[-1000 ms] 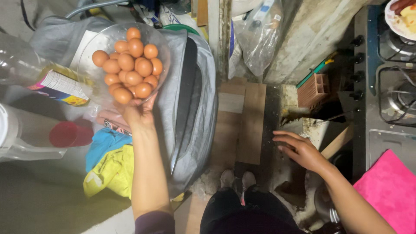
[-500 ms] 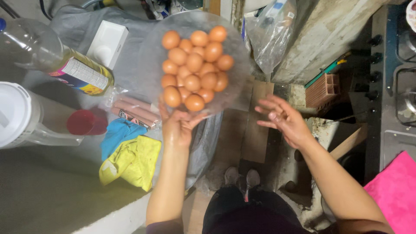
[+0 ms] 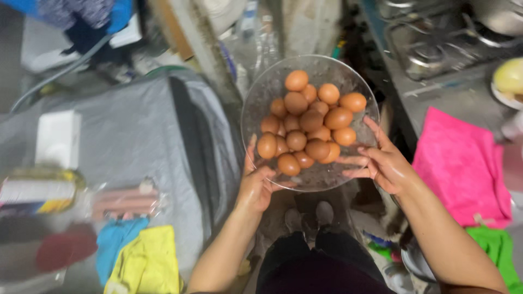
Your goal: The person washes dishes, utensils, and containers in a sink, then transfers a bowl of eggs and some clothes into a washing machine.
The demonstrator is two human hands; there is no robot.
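Observation:
A clear glass bowl [image 3: 272,87] filled with several brown eggs [image 3: 308,122] is held up in front of me, over the gap between a grey covered surface and a counter. My left hand [image 3: 255,185] grips the bowl's near left rim from below. My right hand [image 3: 381,160] supports the right rim, fingers spread along the glass. Both arms reach up from the bottom of the view. My feet show on the floor below the bowl.
A grey cover [image 3: 136,147] lies at left with a white box [image 3: 57,139], a packet of sausages [image 3: 122,201], a bottle [image 3: 38,190] and yellow [image 3: 147,264] and blue cloths. At right are a pink cloth [image 3: 463,169], a green cloth [image 3: 498,245] and a gas stove [image 3: 436,43].
The bowl of eggs has moved from over the grey cover at left to the middle of the view. My right hand has come up and taken hold of its right rim.

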